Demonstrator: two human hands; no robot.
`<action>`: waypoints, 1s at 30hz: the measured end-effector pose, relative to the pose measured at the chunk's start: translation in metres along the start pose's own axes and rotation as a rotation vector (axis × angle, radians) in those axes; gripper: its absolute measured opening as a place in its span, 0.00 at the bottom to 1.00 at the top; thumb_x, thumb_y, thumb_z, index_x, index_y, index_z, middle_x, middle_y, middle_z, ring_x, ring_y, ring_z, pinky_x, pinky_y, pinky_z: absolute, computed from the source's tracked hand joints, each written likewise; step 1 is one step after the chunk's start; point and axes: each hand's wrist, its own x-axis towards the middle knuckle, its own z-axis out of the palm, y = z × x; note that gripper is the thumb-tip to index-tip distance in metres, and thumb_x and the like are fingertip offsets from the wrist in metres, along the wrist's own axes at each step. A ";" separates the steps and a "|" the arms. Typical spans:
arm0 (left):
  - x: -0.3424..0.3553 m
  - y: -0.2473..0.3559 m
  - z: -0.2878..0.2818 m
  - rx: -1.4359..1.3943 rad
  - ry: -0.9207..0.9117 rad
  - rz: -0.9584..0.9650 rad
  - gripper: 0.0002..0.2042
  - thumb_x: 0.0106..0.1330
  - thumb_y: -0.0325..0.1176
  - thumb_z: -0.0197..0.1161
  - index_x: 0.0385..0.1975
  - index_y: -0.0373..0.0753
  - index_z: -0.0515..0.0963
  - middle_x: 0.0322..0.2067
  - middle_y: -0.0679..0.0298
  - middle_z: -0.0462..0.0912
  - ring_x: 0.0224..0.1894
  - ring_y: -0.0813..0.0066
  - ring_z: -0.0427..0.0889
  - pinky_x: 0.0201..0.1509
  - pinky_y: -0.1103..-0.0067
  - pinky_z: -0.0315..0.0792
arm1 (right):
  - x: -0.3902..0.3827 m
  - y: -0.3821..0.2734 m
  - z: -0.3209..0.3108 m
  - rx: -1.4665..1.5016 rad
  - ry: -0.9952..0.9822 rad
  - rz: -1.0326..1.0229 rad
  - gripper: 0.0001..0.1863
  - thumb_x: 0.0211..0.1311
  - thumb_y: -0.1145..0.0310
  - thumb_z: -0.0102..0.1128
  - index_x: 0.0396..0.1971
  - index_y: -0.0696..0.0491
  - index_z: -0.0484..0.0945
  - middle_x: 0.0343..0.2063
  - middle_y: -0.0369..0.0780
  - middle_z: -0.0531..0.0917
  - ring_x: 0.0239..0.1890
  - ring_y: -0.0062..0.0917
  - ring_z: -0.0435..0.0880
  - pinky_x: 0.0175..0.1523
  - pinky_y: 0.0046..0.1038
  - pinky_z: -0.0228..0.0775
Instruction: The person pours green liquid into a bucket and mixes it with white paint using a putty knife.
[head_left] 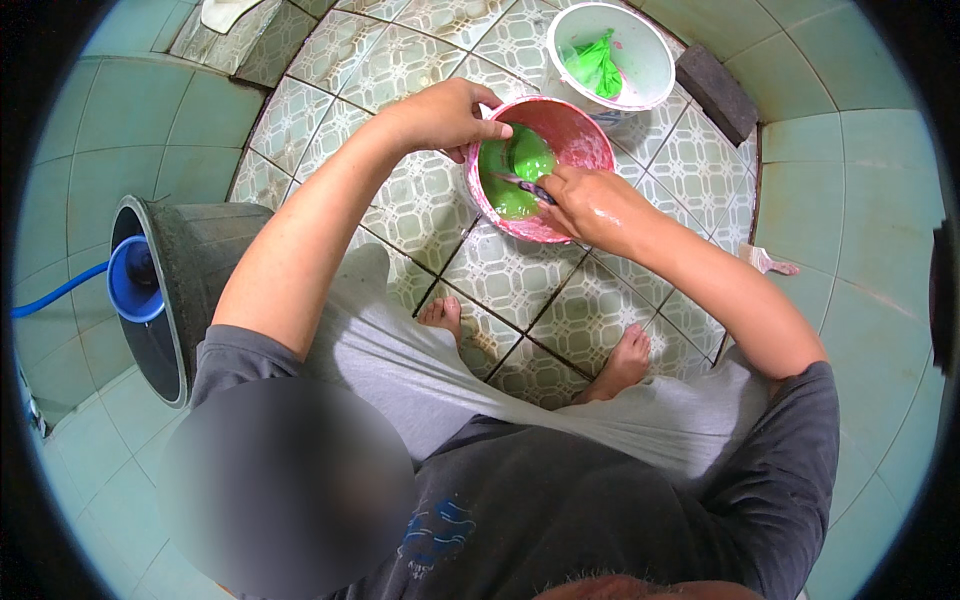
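Note:
A pink bucket point(585, 150) with smeared walls stands tilted on the tiled floor, holding bright green liquid point(508, 190). My left hand point(450, 115) is closed on its left rim, the thumb over the edge. Inside the opening, my wet right hand point(592, 205) is wrapped around a dark-handled tool point(530, 187) whose far end dips into the green liquid. The submerged end is hidden, so its exact kind does not show. Just behind stands a white bucket point(650, 75) with a crumpled green plastic bag point(597, 66) inside.
A dark block point(716, 95) lies against the right wall, and a paintbrush point(768, 262) is lower along it. At left, a large dark tub point(210, 240) holds a blue dipper point(125, 290). My bare feet point(625, 362) are on the patterned tiles near the pink bucket.

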 end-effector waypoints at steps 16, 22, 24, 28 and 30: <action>-0.002 0.018 0.011 0.132 0.042 0.118 0.21 0.69 0.41 0.68 0.58 0.37 0.77 0.29 0.59 0.83 0.29 0.73 0.85 0.35 0.75 0.81 | -0.011 -0.010 -0.008 0.046 -0.037 0.143 0.14 0.69 0.64 0.57 0.36 0.62 0.77 0.33 0.53 0.82 0.35 0.49 0.84 0.40 0.45 0.78; -0.003 0.013 0.004 0.078 0.054 0.099 0.20 0.69 0.40 0.67 0.56 0.37 0.76 0.31 0.58 0.83 0.29 0.73 0.85 0.34 0.76 0.81 | -0.008 0.007 -0.013 -0.068 0.108 0.257 0.14 0.69 0.64 0.57 0.36 0.62 0.76 0.31 0.53 0.83 0.33 0.49 0.84 0.39 0.45 0.78; -0.002 0.010 0.002 0.065 0.058 0.115 0.20 0.69 0.40 0.67 0.56 0.37 0.76 0.31 0.59 0.82 0.28 0.73 0.84 0.34 0.76 0.81 | 0.001 0.014 -0.008 -0.076 0.190 0.269 0.14 0.69 0.64 0.57 0.36 0.61 0.76 0.31 0.53 0.83 0.33 0.49 0.84 0.38 0.45 0.78; 0.002 0.003 0.002 0.062 0.105 0.156 0.20 0.66 0.42 0.70 0.53 0.38 0.77 0.29 0.59 0.84 0.25 0.73 0.84 0.29 0.75 0.81 | 0.010 0.014 0.006 0.025 0.237 0.165 0.14 0.69 0.64 0.57 0.38 0.62 0.76 0.31 0.53 0.82 0.34 0.49 0.84 0.40 0.45 0.77; 0.003 0.000 0.001 0.041 0.122 0.126 0.20 0.66 0.42 0.70 0.54 0.39 0.77 0.29 0.59 0.83 0.26 0.73 0.85 0.29 0.75 0.81 | 0.006 0.009 0.007 0.076 0.179 0.129 0.14 0.69 0.64 0.57 0.38 0.62 0.76 0.31 0.53 0.82 0.34 0.50 0.84 0.40 0.46 0.77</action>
